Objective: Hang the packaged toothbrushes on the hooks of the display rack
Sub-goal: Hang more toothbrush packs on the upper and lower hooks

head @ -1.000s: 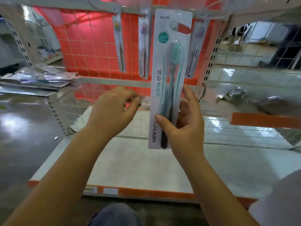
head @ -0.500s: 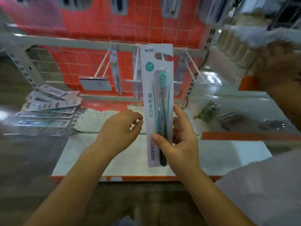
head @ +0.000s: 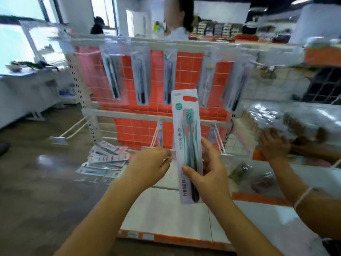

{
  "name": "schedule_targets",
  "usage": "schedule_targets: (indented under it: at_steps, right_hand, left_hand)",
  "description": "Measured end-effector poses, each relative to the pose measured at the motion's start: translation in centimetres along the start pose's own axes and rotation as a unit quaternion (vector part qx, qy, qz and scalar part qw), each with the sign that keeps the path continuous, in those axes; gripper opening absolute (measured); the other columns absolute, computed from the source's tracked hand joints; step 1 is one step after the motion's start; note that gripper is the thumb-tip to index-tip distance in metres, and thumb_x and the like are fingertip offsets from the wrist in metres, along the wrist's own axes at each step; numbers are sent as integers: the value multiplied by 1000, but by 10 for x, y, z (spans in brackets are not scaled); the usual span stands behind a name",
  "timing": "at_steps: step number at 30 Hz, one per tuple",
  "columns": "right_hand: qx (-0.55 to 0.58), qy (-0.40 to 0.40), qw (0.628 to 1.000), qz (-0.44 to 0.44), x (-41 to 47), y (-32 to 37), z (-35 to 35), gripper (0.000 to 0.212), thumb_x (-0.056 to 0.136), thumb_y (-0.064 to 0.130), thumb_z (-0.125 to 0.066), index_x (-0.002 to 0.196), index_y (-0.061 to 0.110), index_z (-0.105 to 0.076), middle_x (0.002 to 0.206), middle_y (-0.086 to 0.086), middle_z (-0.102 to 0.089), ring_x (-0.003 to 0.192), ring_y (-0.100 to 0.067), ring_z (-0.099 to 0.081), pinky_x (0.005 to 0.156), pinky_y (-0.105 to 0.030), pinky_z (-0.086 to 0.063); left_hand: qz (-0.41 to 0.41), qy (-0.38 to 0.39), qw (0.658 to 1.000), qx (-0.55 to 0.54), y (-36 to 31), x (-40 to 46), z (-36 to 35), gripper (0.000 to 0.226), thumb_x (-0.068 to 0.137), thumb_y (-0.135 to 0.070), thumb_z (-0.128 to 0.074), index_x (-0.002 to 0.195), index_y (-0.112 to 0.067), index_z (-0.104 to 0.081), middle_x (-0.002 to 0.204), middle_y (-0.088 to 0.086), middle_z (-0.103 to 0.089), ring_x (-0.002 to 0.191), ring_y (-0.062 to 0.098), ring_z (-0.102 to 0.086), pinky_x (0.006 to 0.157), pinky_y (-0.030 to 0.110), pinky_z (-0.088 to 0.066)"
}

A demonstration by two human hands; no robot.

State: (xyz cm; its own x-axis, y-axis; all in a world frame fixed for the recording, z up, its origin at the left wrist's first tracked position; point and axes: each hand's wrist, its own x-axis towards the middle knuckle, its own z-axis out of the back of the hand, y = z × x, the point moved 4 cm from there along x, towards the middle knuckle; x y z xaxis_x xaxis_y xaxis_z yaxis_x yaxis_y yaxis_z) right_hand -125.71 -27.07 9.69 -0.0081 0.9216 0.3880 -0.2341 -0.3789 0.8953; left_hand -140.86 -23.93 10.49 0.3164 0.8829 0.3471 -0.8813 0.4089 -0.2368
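Right hand [head: 208,174] pinches in its grip; left hand [head: 147,167] loosely curled.

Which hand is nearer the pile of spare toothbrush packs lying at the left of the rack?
Left. The left hand hovers just right of the pile of packs; the right hand, gripping the upright toothbrush pack, sits farther right, beyond the left hand.

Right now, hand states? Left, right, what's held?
Left hand: fingers curled near a white hook; whether it pinches anything cannot be told.
Right hand: grips the white carded teal toothbrush pack, upright.

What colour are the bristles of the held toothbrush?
Teal-green bristles, clearest in the head view.
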Motion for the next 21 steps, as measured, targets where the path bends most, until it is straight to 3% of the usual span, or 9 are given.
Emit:
schedule_targets:
  at_steps: [3,6,9,12,14,16,21]
  right_hand:
    - [15,-5,1000,-25,8,11,-19,70,77,-5,-69,126,36,-40,103,17,-56,95,1,-57,75,-8,-50]
    - [37,-10,997,-61,19,10,-39,68,78,-5,-68,131,28,-40,105,11,-56,96,-6,-59,71,-8,-51]
    - [26,-14,996,-88,29,7,-64,70,78,-4,-69,137,19,-39,112,3,-56,88,4,-56,64,-6,-50]
    - [10,-18,993,-120,36,3,-86,67,78,-5,-68,135,17,-41,108,7,-53,79,8,-53,57,-6,-48]
    - [-1,-21,990,-139,38,-1,-98,63,77,-4,-69,131,16,-43,112,0,-57,80,0,-57,60,-11,-50]
    - [5,-32,987,-159,39,-7,-112,62,77,-5,-70,129,16,-44,117,-8,-59,89,-15,-60,72,-25,-54]
    - [1,-38,984,-176,35,-8,-136,62,79,-5,-68,131,17,-42,113,-2,-56,93,-17,-56,81,-39,-52]
  left_hand:
    - [6,9,1000,1,22,0,21,25,95,-26,-44,108,-15,-62,100,3,-65,93,22,-59,77,31,-46]
    - [29,25,999,6,54,-8,31,24,94,-26,-44,106,-16,-63,98,1,-65,90,19,-58,75,29,-43]
    - [48,38,998,2,84,-17,36,25,95,-28,-45,108,-18,-63,99,-3,-65,87,14,-57,75,26,-45]
    - [67,54,996,3,112,-25,39,25,95,-28,-45,110,-20,-63,102,-4,-66,89,14,-58,77,28,-47]
    - [73,66,995,8,130,-30,39,26,94,-26,-45,111,-18,-63,105,-2,-66,92,16,-59,79,29,-48]
    - [78,76,994,19,149,-36,40,26,94,-26,-45,110,-18,-63,106,-1,-66,94,17,-59,77,29,-46]
    - [78,70,994,32,176,-46,42,27,95,-24,-43,113,-16,-61,111,0,-64,99,17,-58,78,26,-42]
